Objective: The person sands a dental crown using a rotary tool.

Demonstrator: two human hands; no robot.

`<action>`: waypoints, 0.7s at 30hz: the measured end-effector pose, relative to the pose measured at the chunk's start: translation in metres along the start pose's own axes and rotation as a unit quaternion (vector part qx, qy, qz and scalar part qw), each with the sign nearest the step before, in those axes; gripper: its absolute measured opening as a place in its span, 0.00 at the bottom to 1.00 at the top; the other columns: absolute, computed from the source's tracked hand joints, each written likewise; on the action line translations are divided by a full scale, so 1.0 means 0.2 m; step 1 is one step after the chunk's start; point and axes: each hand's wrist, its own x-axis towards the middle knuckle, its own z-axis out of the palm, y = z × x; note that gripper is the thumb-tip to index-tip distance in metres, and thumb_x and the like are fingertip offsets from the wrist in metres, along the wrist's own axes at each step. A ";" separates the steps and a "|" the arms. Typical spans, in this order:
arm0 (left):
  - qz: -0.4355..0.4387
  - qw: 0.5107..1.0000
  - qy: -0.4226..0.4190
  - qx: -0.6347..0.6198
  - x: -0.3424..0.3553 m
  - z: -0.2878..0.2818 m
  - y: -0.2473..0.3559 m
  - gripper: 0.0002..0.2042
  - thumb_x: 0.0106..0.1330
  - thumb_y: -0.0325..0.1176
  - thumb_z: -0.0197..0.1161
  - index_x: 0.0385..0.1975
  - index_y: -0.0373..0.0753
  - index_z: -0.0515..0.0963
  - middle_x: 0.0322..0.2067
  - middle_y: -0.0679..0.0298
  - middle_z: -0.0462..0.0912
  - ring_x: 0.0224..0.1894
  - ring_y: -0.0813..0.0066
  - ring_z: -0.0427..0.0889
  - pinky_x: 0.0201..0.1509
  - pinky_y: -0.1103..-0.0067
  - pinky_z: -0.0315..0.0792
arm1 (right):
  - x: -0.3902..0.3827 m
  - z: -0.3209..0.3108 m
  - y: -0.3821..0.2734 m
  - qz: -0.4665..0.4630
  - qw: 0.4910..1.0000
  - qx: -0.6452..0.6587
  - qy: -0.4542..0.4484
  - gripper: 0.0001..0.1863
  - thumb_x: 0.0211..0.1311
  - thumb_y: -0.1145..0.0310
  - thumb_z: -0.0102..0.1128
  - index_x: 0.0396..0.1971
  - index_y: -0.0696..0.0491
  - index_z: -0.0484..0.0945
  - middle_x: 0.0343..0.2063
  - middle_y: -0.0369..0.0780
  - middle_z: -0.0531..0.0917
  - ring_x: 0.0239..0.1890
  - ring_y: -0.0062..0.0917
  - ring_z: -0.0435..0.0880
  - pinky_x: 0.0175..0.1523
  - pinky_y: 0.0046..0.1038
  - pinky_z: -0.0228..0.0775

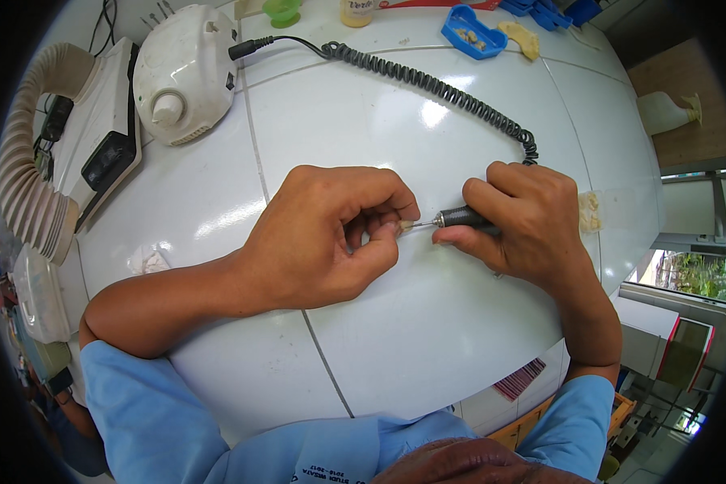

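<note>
My left hand (323, 234) is closed, its thumb and fingertips pinching a small cream-coloured piece that looks like a dental crown (405, 227). Much of that piece is hidden by the fingers. Wrapped round a black rotary handpiece (462, 216) is my right hand (532, 214), with the tool's thin metal bit pointing left. The bit's tip meets the small piece or lies right beside it; I cannot tell which. From behind my right hand a black coiled cord (436, 87) runs to the white control unit (187, 77) at the back left.
At the far left a ribbed beige hose (28, 173) curves beside a white device (97, 121). A blue hexagonal tray (474, 34) with small pieces, a yellowish curved piece (521, 39), a green cup (281, 11) and a bottle (356, 11) line the back. Beyond the table's right edge is a spray bottle (663, 113).
</note>
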 end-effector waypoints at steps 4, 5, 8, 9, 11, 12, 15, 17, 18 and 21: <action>-0.003 1.000 -0.003 0.004 0.01 0.00 0.00 0.10 0.69 0.22 0.65 0.46 0.31 0.89 0.31 0.68 0.87 0.32 0.84 0.82 0.37 0.82 0.77 | -0.01 0.00 0.00 0.004 1.000 -0.003 -0.001 0.30 0.63 0.30 0.77 0.27 0.45 0.83 0.19 0.31 0.73 0.20 0.26 0.76 0.26 0.33 0.65; -0.008 1.000 -0.003 0.006 0.00 0.00 0.00 0.10 0.69 0.22 0.65 0.46 0.31 0.89 0.31 0.68 0.87 0.32 0.84 0.82 0.37 0.82 0.77 | 0.00 0.01 -0.01 0.003 1.000 -0.003 0.002 0.30 0.63 0.31 0.77 0.27 0.44 0.83 0.19 0.31 0.73 0.20 0.26 0.76 0.27 0.33 0.65; -0.015 1.000 -0.003 0.010 0.00 0.00 0.00 0.10 0.69 0.23 0.65 0.46 0.32 0.89 0.30 0.68 0.87 0.31 0.84 0.82 0.37 0.82 0.77 | 0.00 0.01 0.00 0.003 1.000 -0.006 0.003 0.29 0.63 0.31 0.77 0.27 0.44 0.83 0.19 0.31 0.73 0.20 0.26 0.76 0.27 0.33 0.65; -0.016 1.000 -0.003 0.012 0.00 0.00 0.00 0.09 0.69 0.22 0.65 0.45 0.32 0.89 0.30 0.68 0.87 0.31 0.84 0.82 0.37 0.82 0.77 | 0.00 0.01 0.00 0.003 1.000 -0.006 0.003 0.29 0.63 0.31 0.77 0.27 0.44 0.83 0.19 0.31 0.73 0.20 0.26 0.76 0.27 0.33 0.65; -0.009 1.000 -0.002 0.011 0.00 0.00 0.00 0.09 0.69 0.22 0.65 0.45 0.32 0.89 0.30 0.68 0.87 0.31 0.84 0.82 0.36 0.82 0.77 | -0.01 0.00 -0.01 0.006 1.000 -0.007 -0.002 0.29 0.63 0.31 0.77 0.27 0.44 0.83 0.19 0.31 0.73 0.20 0.26 0.77 0.27 0.33 0.65; -0.006 1.000 -0.001 0.010 0.00 0.01 0.00 0.09 0.69 0.22 0.65 0.45 0.32 0.89 0.30 0.68 0.87 0.31 0.84 0.82 0.36 0.82 0.76 | -0.01 0.00 -0.01 0.007 1.000 -0.008 -0.004 0.29 0.64 0.31 0.77 0.27 0.44 0.83 0.19 0.31 0.73 0.20 0.26 0.77 0.27 0.33 0.65; -0.017 1.000 0.001 0.012 0.00 0.01 0.00 0.09 0.68 0.22 0.65 0.45 0.32 0.89 0.30 0.68 0.87 0.31 0.84 0.81 0.36 0.82 0.76 | 0.00 0.00 -0.01 0.004 1.000 -0.007 -0.008 0.29 0.63 0.31 0.77 0.27 0.44 0.83 0.20 0.31 0.73 0.20 0.26 0.77 0.27 0.33 0.65; -0.013 1.000 0.002 0.010 -0.01 0.00 0.02 0.09 0.68 0.22 0.65 0.45 0.32 0.88 0.30 0.68 0.87 0.31 0.85 0.81 0.36 0.82 0.76 | 0.00 -0.01 -0.01 0.005 1.000 -0.009 -0.009 0.29 0.64 0.31 0.77 0.27 0.44 0.83 0.20 0.31 0.74 0.20 0.26 0.78 0.27 0.33 0.65; -0.011 1.000 0.001 0.006 0.00 0.01 0.01 0.09 0.68 0.22 0.65 0.45 0.32 0.88 0.30 0.68 0.87 0.31 0.85 0.81 0.36 0.82 0.76 | 0.00 -0.01 -0.01 0.007 1.000 -0.011 -0.012 0.29 0.64 0.32 0.77 0.27 0.44 0.83 0.20 0.31 0.74 0.20 0.26 0.78 0.27 0.33 0.65; -0.017 1.000 -0.002 0.005 0.00 0.01 0.00 0.09 0.69 0.22 0.65 0.45 0.32 0.88 0.30 0.68 0.86 0.30 0.85 0.81 0.36 0.82 0.76 | -0.01 0.00 0.00 0.009 1.000 -0.010 -0.015 0.29 0.64 0.32 0.77 0.27 0.44 0.83 0.20 0.31 0.74 0.20 0.26 0.78 0.27 0.33 0.66</action>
